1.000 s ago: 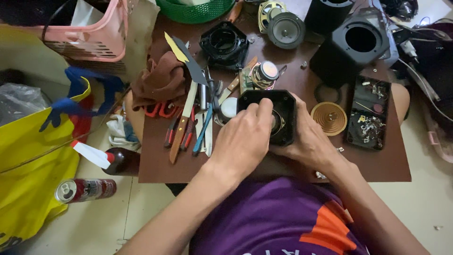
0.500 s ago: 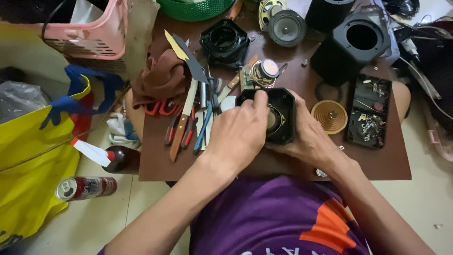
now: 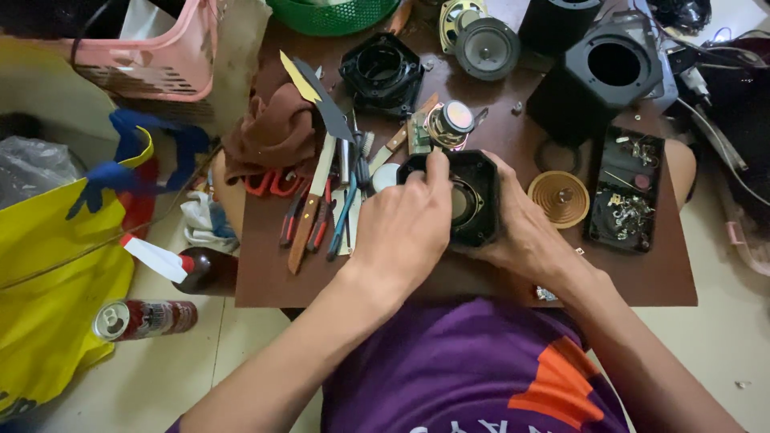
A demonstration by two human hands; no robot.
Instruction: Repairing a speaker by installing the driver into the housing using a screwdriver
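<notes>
Near the front edge of the desk (image 3: 265,281), right about the middle, sits the black speaker housing (image 3: 473,200) with a round driver showing in its opening. The right hand (image 3: 525,232) is wrapped around the housing's right side and front, gripping it steady. The left hand (image 3: 405,228) lies over the left side of it with the fingers bunched and the fingertips pressed down at the top left rim; can't tell if it's pinching anything small, the fingers hide that.

Compared with a second ago the left hand has slid up and a bit right, so the fingertips now sit at the rim instead of covering the opening, and more of the driver shows. Looks to me like the work has moved to that upper corner while the housing itself hasn't budged.

Just left of the hands is a row of hand tools (image 3: 321,208), and to the right a gold ribbed disc (image 3: 559,198) and a black parts tray (image 3: 627,192).
</notes>
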